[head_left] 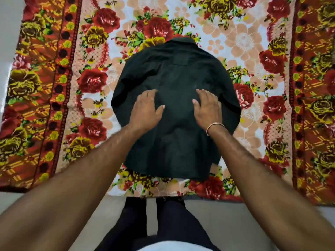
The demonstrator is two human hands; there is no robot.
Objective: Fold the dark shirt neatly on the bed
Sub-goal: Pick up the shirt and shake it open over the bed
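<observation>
The dark shirt [174, 73] lies back side up in the middle of the bed, collar at the far end and hem toward me. Both sleeves look tucked in along the sides. My left hand [145, 109] rests flat on the left half of the shirt's back, fingers spread. My right hand [206, 107] lies flat on the right half, also with fingers apart, a thin band on its wrist. Neither hand grips any cloth.
A floral bedsheet [90, 84] with red and yellow roses covers the bed, with orange-red borders [36, 87] on both sides. The bed's near edge [199, 196] runs just in front of my legs, which stand on a pale floor.
</observation>
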